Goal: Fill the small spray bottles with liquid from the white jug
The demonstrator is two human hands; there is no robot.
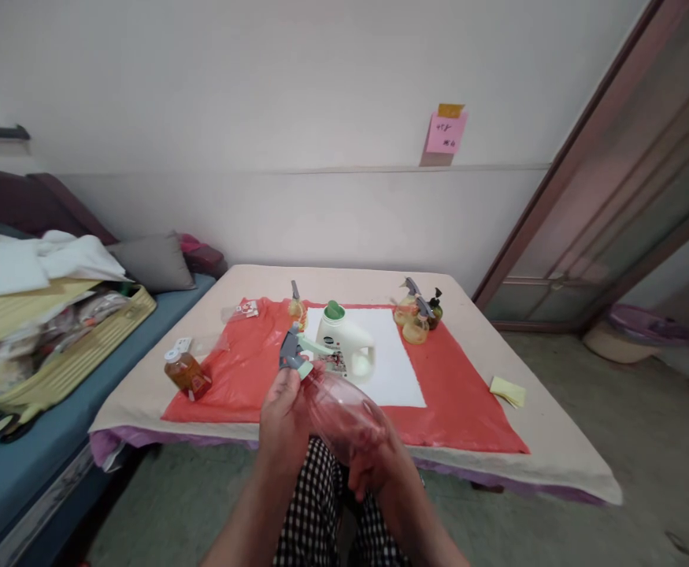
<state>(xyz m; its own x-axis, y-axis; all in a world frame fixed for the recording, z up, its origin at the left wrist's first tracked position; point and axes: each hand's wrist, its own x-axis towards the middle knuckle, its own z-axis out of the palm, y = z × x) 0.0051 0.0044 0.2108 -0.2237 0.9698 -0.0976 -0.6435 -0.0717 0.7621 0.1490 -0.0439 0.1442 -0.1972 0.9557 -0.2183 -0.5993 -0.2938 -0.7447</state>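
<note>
I hold a clear pink spray bottle tilted over the table's near edge. My left hand grips its grey and mint trigger head at the neck. My right hand cups the bottle's body from below. Behind it, on a white sheet, stands a white detergent jug with a green cap. The sheet lies on a red plastic sheet spread on the low table.
An amber bottle lies at the red sheet's left edge. Small amber spray bottles stand at the back right, another at the back middle. A yellow pad lies on the right. A bed with a yellow suitcase flanks the left.
</note>
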